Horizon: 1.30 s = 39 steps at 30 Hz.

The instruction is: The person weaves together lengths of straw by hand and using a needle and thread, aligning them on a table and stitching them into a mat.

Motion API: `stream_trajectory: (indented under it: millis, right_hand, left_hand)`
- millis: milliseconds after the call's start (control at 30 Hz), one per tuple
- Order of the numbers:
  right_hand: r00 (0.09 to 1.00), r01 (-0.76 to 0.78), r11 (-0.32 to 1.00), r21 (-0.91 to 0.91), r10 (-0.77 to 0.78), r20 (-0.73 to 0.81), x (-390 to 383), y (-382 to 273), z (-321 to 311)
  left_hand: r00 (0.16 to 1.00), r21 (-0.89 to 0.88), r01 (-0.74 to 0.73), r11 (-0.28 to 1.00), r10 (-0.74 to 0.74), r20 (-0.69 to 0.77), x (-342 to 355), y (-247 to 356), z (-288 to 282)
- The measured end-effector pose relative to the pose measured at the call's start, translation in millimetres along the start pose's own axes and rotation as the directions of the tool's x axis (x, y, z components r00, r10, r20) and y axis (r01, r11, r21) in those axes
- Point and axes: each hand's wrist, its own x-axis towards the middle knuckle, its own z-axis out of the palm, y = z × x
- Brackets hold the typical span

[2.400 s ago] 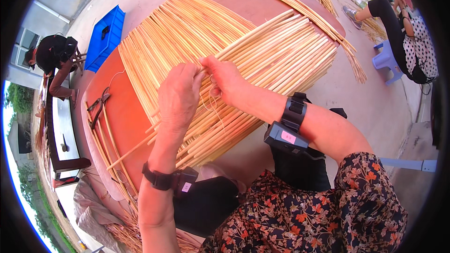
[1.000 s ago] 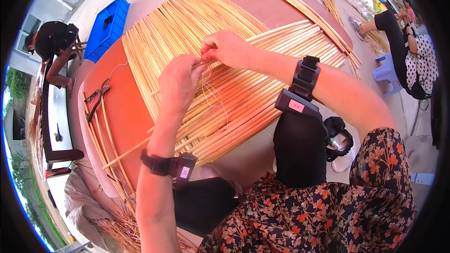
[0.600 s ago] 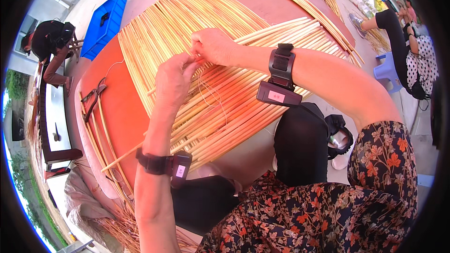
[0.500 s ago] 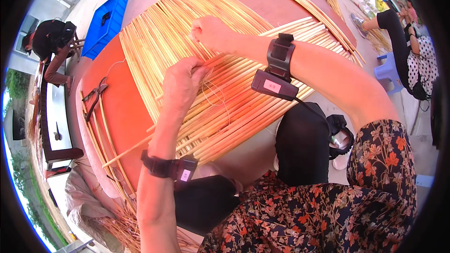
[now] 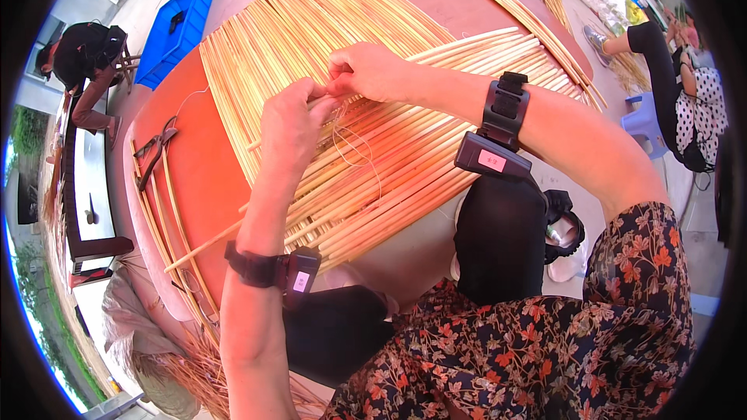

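Close together over a mat of pale reed stalks (image 5: 342, 4), both my hands are closed in a pinch. My left hand (image 5: 292, 120) grips a thin string at its fingertips. Just to the right, my right hand (image 5: 369, 71) pinches at the same spot, its fingers nearly touching the left ones. The string (image 5: 359, 157) hangs in a loose loop below them, across an upper layer of stalks (image 5: 389, 187) laid at an angle over the mat. My fingers hide the exact point where the string is held.
Black-handled shears (image 5: 159, 148) lie on the reddish board (image 5: 198, 136) at the left, by some loose stalks. A blue crate (image 5: 175, 31) stands at the far left, near a bending person (image 5: 93, 62). Another person (image 5: 689, 93) sits at the right, near a blue stool (image 5: 644, 120).
My right hand has come down and to the right, meeting the left hand's fingertips. My left hand has risen slightly. The two hands were apart before.
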Motion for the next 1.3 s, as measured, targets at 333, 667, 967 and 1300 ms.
stream_trajectory:
  millis: [333,667,967,1300]
  right_hand:
    - [0.987,0.109,0.994,0.002,-0.108,-0.118,20.8,-1.4,13.5]
    - [0.999,0.031,0.459,0.888,-0.026,-0.021,112.1,-10.9,-45.6]
    - [0.780,0.353,0.924,0.149,-0.203,-0.592,155.3,-0.4,-82.0]
    - [0.838,0.267,0.907,0.326,-0.051,-0.543,159.4,19.2,-101.3]
  left_hand:
    - [0.998,0.010,0.032,0.999,-0.032,0.058,-1.7,-1.4,-4.9]
    - [0.996,0.033,0.003,0.999,-0.006,0.094,-5.3,1.2,-2.1]
    - [0.991,0.092,-0.122,0.988,0.117,0.063,-11.1,2.8,2.3]
    - [0.968,0.348,-0.243,0.905,0.205,0.144,-23.1,10.1,11.0]
